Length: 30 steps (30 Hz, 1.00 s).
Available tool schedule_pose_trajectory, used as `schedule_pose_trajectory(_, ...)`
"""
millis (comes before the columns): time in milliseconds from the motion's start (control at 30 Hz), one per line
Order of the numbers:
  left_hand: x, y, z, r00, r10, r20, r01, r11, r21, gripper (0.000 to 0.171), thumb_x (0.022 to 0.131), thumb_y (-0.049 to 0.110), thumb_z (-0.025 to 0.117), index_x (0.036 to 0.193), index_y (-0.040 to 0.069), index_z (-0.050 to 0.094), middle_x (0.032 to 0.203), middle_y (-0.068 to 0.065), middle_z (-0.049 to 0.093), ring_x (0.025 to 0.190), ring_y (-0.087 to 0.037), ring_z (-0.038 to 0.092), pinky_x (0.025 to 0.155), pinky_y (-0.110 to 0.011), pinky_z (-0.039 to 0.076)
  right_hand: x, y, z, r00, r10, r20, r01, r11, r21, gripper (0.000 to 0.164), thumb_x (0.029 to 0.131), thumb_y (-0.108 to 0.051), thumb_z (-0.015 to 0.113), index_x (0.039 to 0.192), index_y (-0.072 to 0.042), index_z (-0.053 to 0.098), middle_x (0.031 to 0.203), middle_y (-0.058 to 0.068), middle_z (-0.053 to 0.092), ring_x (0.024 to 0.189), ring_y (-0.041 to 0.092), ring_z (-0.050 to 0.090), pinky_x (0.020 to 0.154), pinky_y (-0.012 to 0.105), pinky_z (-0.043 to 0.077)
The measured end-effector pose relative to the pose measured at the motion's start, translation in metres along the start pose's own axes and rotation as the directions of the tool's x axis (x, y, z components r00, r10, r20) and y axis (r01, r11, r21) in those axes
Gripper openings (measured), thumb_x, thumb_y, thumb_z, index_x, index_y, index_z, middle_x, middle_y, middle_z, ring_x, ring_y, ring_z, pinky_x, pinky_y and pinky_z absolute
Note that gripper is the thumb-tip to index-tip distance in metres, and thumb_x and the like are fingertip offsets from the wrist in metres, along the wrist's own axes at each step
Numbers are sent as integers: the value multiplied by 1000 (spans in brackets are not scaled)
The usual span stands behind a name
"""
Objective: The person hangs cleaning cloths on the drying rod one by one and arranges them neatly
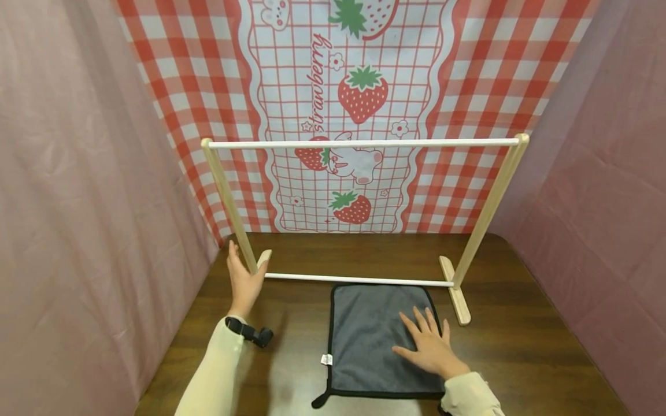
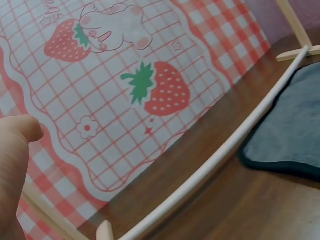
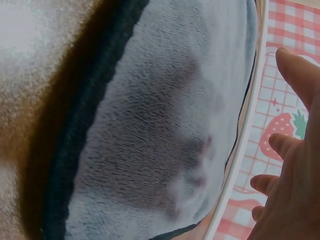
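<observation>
A grey towel (image 1: 377, 335) with dark binding, a white tag and a corner loop lies flat on the table. Spread fingers of my right hand (image 1: 432, 349) are over the towel's right part; in the right wrist view the hand (image 3: 295, 165) appears above the cloth, held off it. My left hand (image 1: 245, 286) is beside the lower left post of a wooden rack (image 1: 229, 196), fingers extended and thumb apart. Whether it touches the post cannot be told. Only part of that hand (image 2: 15, 165) shows in the left wrist view.
The rack has a white top bar (image 1: 364, 143), a white lower bar (image 1: 354, 279) just behind the towel, and a right foot (image 1: 455, 292). Behind stands a red checked strawberry cloth (image 1: 359, 98). Pink curtains (image 1: 93, 202) hang on both sides of the brown table (image 1: 499, 358).
</observation>
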State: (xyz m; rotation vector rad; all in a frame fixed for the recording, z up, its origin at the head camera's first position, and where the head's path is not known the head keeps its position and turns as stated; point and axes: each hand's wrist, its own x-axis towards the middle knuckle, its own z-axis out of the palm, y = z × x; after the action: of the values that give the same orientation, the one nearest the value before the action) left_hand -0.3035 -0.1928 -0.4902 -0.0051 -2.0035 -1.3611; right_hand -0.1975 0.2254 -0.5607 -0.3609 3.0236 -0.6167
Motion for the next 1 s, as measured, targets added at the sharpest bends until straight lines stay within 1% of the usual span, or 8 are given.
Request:
schedule_pose_trajectory(67, 9, 1, -2, 1000, 4, -16, -4, 1000, -8, 92, 80, -1, 75, 153, -6, 20, 142, -35, 35, 135, -48, 32, 116, -53, 25, 0, 1, 3, 1000, -10, -6, 10, 1000, 11, 84, 84, -58, 69, 150, -11, 45, 155, 28, 31, 143, 54, 13, 104, 79, 1)
schedule_pose_trajectory(200, 26, 4, -5, 999, -19, -37, 17, 999, -39, 86, 83, -4, 72, 152, -9, 20, 143, -34, 35, 134, -49, 33, 116, -50, 26, 0, 2, 7, 999, -21, -24, 21, 1000, 19, 85, 82, -57, 71, 148, -10, 47, 152, 28, 34, 142, 55, 16, 104, 79, 3)
schedule_pose_trajectory(467, 58, 21, -6, 995, -77, -67, 65, 983, -175, 84, 85, -10, 66, 153, -9, 17, 149, -34, 31, 140, -46, 30, 117, -48, 26, -3, 2, 10, 999, -26, -40, 26, 1000, 14, 86, 80, -58, 74, 145, -8, 49, 149, 28, 38, 140, 55, 20, 103, 80, 7)
schedule_pose_trajectory(600, 71, 26, -7, 993, -103, -58, 87, 968, -234, 84, 85, -13, 64, 154, -6, 15, 149, -32, 31, 140, -44, 30, 115, -49, 29, -2, 1, 10, 1000, -6, 2, 6, 1000, 9, 85, 79, -59, 74, 145, -9, 50, 149, 28, 38, 140, 55, 20, 103, 81, 8)
schedule_pose_trajectory(733, 84, 33, -8, 986, -166, -33, 150, 945, -290, 85, 86, -13, 63, 155, -1, 14, 148, -29, 33, 139, -40, 33, 116, -43, 30, 0, 4, 13, 999, 10, 46, -10, 1000, 10, 86, 78, -58, 75, 145, -10, 50, 149, 27, 38, 141, 55, 20, 102, 81, 8)
schedule_pose_trajectory(833, 93, 42, -10, 978, -206, -34, 184, 927, -326, 83, 88, -12, 62, 155, -1, 15, 147, -28, 34, 138, -37, 34, 117, -39, 29, 3, 6, 18, 999, 2, 52, -3, 1000, 23, 86, 78, -60, 75, 144, -10, 51, 148, 28, 39, 139, 55, 21, 101, 82, 9)
schedule_pose_trajectory(900, 99, 49, -11, 976, -213, -51, 182, 918, -353, 80, 88, -13, 61, 154, -3, 16, 147, -29, 35, 137, -38, 36, 116, -38, 30, 5, 8, 21, 998, -6, 56, 4, 999, 40, 87, 77, -62, 74, 143, -9, 51, 147, 28, 39, 139, 56, 21, 101, 82, 9)
schedule_pose_trajectory(1000, 105, 55, -11, 975, -209, -76, 167, 915, -368, 77, 88, -14, 60, 153, -5, 19, 143, -29, 37, 134, -37, 38, 115, -37, 32, 8, 11, 24, 997, -8, 74, 3, 998, 62, 89, 78, -64, 72, 143, -9, 51, 148, 29, 37, 139, 56, 19, 102, 81, 10)
